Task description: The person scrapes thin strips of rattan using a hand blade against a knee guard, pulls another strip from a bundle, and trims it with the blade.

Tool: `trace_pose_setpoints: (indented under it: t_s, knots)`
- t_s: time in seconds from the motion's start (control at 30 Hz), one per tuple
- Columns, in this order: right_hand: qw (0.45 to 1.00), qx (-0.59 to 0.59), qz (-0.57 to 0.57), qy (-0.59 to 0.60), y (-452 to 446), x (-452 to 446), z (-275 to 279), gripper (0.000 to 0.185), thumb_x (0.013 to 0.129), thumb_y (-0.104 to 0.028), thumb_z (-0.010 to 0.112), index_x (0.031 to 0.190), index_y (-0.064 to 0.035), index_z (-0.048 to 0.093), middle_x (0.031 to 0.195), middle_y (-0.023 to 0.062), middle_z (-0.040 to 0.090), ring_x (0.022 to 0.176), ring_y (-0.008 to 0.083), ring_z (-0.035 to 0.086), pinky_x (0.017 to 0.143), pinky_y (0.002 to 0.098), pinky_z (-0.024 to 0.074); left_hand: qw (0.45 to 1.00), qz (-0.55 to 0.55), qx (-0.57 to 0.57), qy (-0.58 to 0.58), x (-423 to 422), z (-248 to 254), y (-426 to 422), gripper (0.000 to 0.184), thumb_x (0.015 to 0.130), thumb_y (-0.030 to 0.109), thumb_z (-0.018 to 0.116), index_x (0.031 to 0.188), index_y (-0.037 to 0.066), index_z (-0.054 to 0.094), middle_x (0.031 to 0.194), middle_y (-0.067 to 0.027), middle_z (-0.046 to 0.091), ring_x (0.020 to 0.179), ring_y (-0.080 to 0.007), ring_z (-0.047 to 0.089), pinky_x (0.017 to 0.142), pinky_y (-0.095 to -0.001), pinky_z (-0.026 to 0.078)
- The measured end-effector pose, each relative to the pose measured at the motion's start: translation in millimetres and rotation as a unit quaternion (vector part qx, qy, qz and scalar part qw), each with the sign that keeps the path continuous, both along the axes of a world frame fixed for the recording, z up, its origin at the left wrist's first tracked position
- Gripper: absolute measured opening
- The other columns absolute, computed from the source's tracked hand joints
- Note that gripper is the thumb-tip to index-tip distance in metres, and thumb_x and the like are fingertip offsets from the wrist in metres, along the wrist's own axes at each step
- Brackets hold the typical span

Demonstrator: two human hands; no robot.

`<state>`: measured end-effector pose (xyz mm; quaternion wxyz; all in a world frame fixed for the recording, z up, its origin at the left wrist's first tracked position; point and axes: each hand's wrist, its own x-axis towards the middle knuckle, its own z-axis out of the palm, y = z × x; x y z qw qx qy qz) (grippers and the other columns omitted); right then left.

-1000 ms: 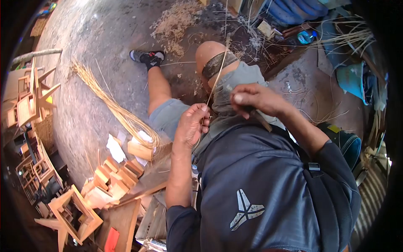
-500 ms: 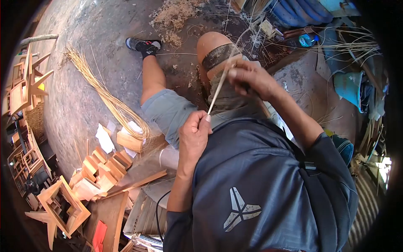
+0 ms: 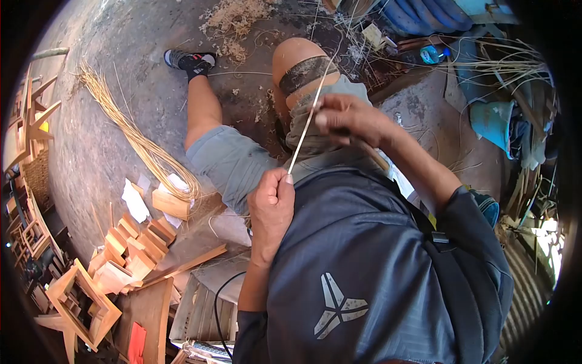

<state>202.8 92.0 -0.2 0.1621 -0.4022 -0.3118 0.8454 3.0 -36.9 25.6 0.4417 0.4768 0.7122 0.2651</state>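
Note:
My left hand [image 3: 271, 197] is closed in a pinch around the lower end of a long, thin, pale cane strip [image 3: 305, 134]. From there the strip runs up past my bent knee, which has a dark band [image 3: 306, 76] around it. My right hand [image 3: 348, 120] is beside the strip, its fingers curled and partly blurred. A wooden handle [image 3: 374, 156] comes out from beneath that hand; the tool's working end is hidden.
To the left lies a bundle of cane strips [image 3: 130, 130] on the floor, near stacked wood pieces [image 3: 134, 246] and a wooden frame [image 3: 83, 303]. Shavings [image 3: 233, 24] lie ahead. At right are a blue bucket [image 3: 492, 124] and loose strips [image 3: 503, 64].
My right hand has moved down and slightly left in view, and the strip's upper part shows more clearly. My left hand keeps its pinch. The whole view has shifted a little.

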Motion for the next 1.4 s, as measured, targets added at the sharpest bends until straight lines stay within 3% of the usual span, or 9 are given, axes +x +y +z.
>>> trace_pose_setpoints:
  t_s: [0.1, 0.37, 0.5, 0.67, 0.77, 0.87, 0.97, 1.07, 1.4]
  knots:
    - [0.996, -0.035, 0.082, 0.016, -23, -17, 18, 0.03, 0.084, -0.018, 0.07, 0.102, -0.0002, 0.054, 0.073, 0.0031, 0.055, 0.048, 0.0064, 0.046, 0.04, 0.0199, 0.0341, 1.0, -0.001, 0.03, 0.006, 3, 1, 9, 0.007, 0.086, 0.008, 0.061, 0.089, 0.002, 0.059, 0.072, -0.0154, 0.062, 0.059, -0.0241, 0.062, 0.058, -0.0336, 0.047]
    - [0.994, -0.059, 0.044, 0.086, -38, -26, -3, 0.024, 0.085, -0.014, 0.069, 0.1, -0.0001, 0.056, 0.074, 0.0019, 0.055, 0.051, 0.0069, 0.046, 0.042, 0.0208, 0.0346, 0.998, -0.036, 0.044, 0.005, -2, 4, 5, 0.007, 0.087, 0.007, 0.06, 0.09, 0.002, 0.058, 0.072, -0.0154, 0.062, 0.059, -0.0264, 0.062, 0.056, -0.035, 0.048]
    - [0.999, -0.033, 0.034, 0.006, -20, -20, 12, 0.027, 0.087, -0.015, 0.067, 0.106, -0.0005, 0.056, 0.076, 0.0026, 0.058, 0.05, 0.0066, 0.045, 0.042, 0.0204, 0.0351, 0.997, -0.056, 0.046, 0.019, -17, 17, -8, 0.008, 0.087, 0.007, 0.059, 0.092, 0.001, 0.059, 0.072, -0.0159, 0.062, 0.059, -0.0273, 0.062, 0.056, -0.035, 0.047]
    - [0.999, 0.037, -0.028, -0.021, -2, -6, 2, 0.029, 0.088, -0.018, 0.067, 0.11, -0.0033, 0.055, 0.076, 0.0003, 0.059, 0.049, 0.006, 0.045, 0.042, 0.0195, 0.0341, 0.993, -0.077, -0.074, 0.039, -34, 33, -23, 0.013, 0.088, 0.012, 0.06, 0.095, 0.001, 0.059, 0.073, -0.0153, 0.063, 0.061, -0.0272, 0.062, 0.059, -0.0349, 0.048]
    - [0.997, 0.071, -0.013, -0.019, -1, -16, 0, 0.034, 0.087, -0.018, 0.067, 0.115, -0.0037, 0.052, 0.076, -0.0003, 0.059, 0.051, 0.0053, 0.046, 0.042, 0.019, 0.0342, 0.984, -0.113, 0.112, 0.083, -25, 7, 6, 0.016, 0.089, 0.015, 0.061, 0.097, 0.001, 0.059, 0.074, -0.0154, 0.063, 0.064, -0.0273, 0.062, 0.061, -0.0349, 0.048]
    - [0.995, 0.099, -0.013, -0.001, -6, -23, -6, 0.039, 0.087, -0.018, 0.068, 0.118, -0.0029, 0.051, 0.078, 0.0003, 0.058, 0.052, 0.0049, 0.047, 0.043, 0.0192, 0.0343, 0.985, 0.044, -0.059, -0.157, -4, 9, 36, 0.017, 0.089, 0.017, 0.061, 0.096, 0.001, 0.059, 0.075, -0.0169, 0.063, 0.067, -0.0306, 0.063, 0.062, -0.0369, 0.049]
    - [0.995, 0.074, -0.065, -0.004, -7, -20, 2, 0.043, 0.085, -0.02, 0.07, 0.119, -0.001, 0.05, 0.081, 0.0013, 0.058, 0.052, 0.0049, 0.046, 0.045, 0.0199, 0.0339, 0.999, -0.002, -0.006, -0.04, 0, -5, 41, 0.014, 0.092, 0.013, 0.057, 0.092, 0.0, 0.061, 0.074, -0.0123, 0.062, 0.068, -0.0182, 0.06, 0.064, -0.0306, 0.047]
    - [0.999, 0.014, 0.036, -0.001, -19, -26, 19, 0.039, 0.084, -0.019, 0.07, 0.114, -0.0004, 0.053, 0.08, 0.0017, 0.059, 0.052, 0.0054, 0.045, 0.045, 0.0202, 0.0338, 0.996, -0.029, 0.083, 0.016, 4, -12, 39, 0.01, 0.088, 0.012, 0.06, 0.088, 0.002, 0.058, 0.071, -0.0178, 0.062, 0.064, -0.0351, 0.062, 0.059, -0.0407, 0.048]
    - [0.998, 0.007, -0.037, -0.042, 3, -5, 4, 0.028, 0.085, -0.021, 0.068, 0.101, -0.0013, 0.055, 0.071, 0.002, 0.055, 0.047, 0.0074, 0.047, 0.039, 0.021, 0.0344, 0.997, -0.035, 0.065, 0.029, -1, -4, 14, 0.006, 0.088, 0.008, 0.059, 0.089, 0.002, 0.059, 0.074, -0.0171, 0.062, 0.063, -0.0304, 0.062, 0.06, -0.0363, 0.047]
